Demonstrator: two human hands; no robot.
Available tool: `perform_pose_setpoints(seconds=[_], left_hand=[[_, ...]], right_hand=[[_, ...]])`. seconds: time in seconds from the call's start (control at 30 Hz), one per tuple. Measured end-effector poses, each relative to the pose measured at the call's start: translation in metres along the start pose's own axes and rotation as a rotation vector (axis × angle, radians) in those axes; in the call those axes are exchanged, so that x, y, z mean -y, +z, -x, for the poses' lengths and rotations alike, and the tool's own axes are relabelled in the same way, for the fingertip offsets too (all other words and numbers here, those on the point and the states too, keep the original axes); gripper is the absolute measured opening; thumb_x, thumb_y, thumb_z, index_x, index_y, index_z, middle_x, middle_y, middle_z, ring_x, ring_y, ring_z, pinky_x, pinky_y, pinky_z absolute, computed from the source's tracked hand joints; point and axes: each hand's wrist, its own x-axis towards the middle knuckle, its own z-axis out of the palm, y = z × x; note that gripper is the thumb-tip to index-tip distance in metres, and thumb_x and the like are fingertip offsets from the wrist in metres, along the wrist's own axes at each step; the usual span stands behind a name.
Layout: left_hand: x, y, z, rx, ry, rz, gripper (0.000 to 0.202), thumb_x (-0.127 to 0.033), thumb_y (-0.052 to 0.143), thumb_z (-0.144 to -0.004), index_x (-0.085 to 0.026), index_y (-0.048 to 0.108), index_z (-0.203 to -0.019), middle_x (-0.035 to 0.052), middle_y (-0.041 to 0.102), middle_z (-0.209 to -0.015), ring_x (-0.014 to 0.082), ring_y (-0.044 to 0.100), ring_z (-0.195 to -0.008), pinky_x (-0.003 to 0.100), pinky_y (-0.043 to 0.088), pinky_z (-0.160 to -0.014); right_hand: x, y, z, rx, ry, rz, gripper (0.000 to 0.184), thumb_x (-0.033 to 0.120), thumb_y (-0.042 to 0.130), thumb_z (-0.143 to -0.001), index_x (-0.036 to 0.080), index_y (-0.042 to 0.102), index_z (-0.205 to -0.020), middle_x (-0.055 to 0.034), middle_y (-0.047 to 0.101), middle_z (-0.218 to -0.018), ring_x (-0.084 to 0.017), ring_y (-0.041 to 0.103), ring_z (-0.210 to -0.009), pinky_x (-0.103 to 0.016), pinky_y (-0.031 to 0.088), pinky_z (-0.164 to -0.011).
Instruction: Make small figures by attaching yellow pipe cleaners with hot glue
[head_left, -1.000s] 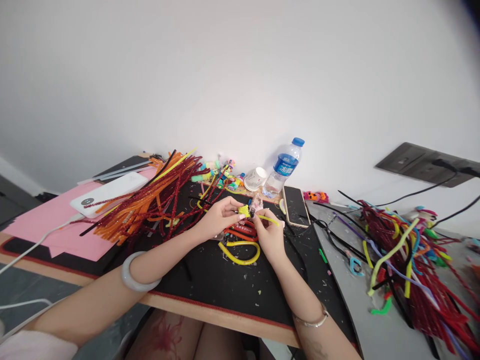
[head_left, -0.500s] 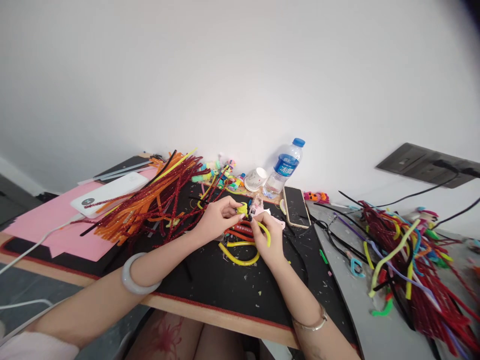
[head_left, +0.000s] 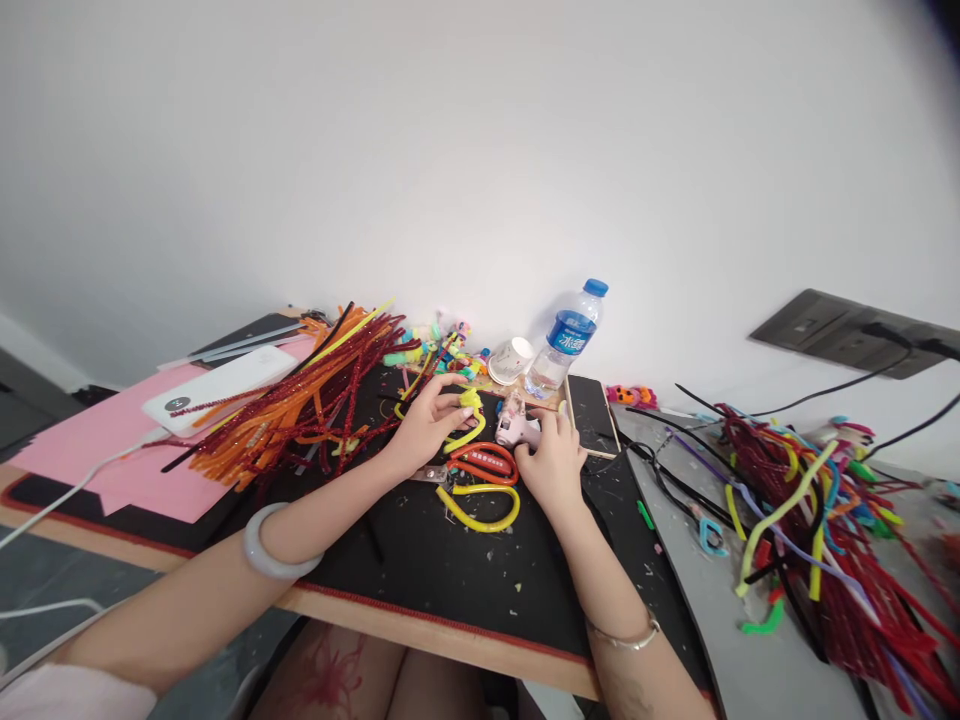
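My left hand (head_left: 433,420) pinches a coiled yellow pipe cleaner (head_left: 470,399), whose loose end curves down below the fingers. To its right, my right hand (head_left: 553,455) has its fingers around the handle of a pale pink glue gun (head_left: 514,426). The gun lies low over the mat, its nozzle end pointing away from me, and my palm hides much of the handle. Between and just below the hands lie scissors with orange-red handles (head_left: 487,463). Closer to me is a bent yellow pipe cleaner (head_left: 491,525) on the black mat (head_left: 465,580).
A water bottle (head_left: 568,340), a paper cup (head_left: 511,360) and a phone (head_left: 591,415) stand or lie near the wall. Red and orange pipe cleaners (head_left: 300,400) cover a white power bank (head_left: 217,388) and pink paper (head_left: 142,440) at left. More pipe cleaners (head_left: 847,540) heap at right.
My left hand has shifted slightly left with the yellow pipe cleaner. My right hand has let go of the pipe cleaner's tail and moved right onto the glue gun.
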Motion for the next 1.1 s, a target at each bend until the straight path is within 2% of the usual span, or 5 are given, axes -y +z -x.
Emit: perform_pose_setpoints(seconds=[0.13,0.23,0.4,0.57,1.1], left_hand=[[-0.003,0.001,0.001,0.026,0.007,-0.027,0.043,-0.026,0.061,-0.074,-0.018,0.049,-0.114,0.0060,0.060,-0.099,0.0154,0.059,-0.086,0.030,0.048,-0.080],[-0.002,0.000,0.000,0.036,0.018,-0.028,0.043,-0.028,0.062,-0.073,-0.017,0.052,-0.114,0.0084,0.059,-0.107,0.0184,0.057,-0.095,0.032,0.047,-0.083],[0.002,-0.004,-0.003,0.030,0.013,0.066,0.047,-0.030,0.063,-0.073,-0.016,0.051,-0.116,0.0085,0.059,-0.107,0.0191,0.056,-0.098,0.036,0.046,-0.088],[0.004,-0.006,-0.004,-0.006,-0.003,0.102,0.046,-0.028,0.064,-0.072,-0.018,0.051,-0.115,0.0074,0.059,-0.109,0.0168,0.059,-0.093,0.033,0.047,-0.085],[0.004,-0.006,-0.004,-0.050,0.045,0.051,0.045,-0.033,0.062,-0.074,-0.018,0.052,-0.115,0.0077,0.054,-0.119,0.0210,0.054,-0.104,0.034,0.048,-0.086]], right_hand=[[-0.008,0.002,-0.002,0.097,0.073,0.050,0.044,0.017,0.055,-0.064,0.019,0.053,-0.108,-0.0136,0.057,-0.103,-0.032,0.049,-0.101,-0.043,0.035,-0.081],[-0.012,0.002,-0.005,0.070,0.070,-0.036,0.041,0.020,0.058,-0.065,0.019,0.056,-0.106,-0.0119,0.061,-0.098,-0.029,0.053,-0.096,-0.040,0.038,-0.078],[-0.012,-0.001,-0.009,-0.009,0.019,-0.513,0.030,0.030,0.056,-0.074,0.017,0.062,-0.100,-0.0084,0.066,-0.095,-0.023,0.060,-0.086,-0.035,0.045,-0.075],[-0.002,-0.005,-0.007,0.067,-0.007,-0.934,0.034,0.029,0.063,-0.071,0.012,0.063,-0.101,-0.0101,0.067,-0.102,-0.023,0.062,-0.093,-0.036,0.047,-0.084],[-0.005,-0.001,-0.002,0.144,-0.073,-0.803,0.019,0.030,0.062,-0.070,0.015,0.066,-0.081,-0.0045,0.068,-0.076,-0.020,0.061,-0.070,-0.033,0.050,-0.068]])
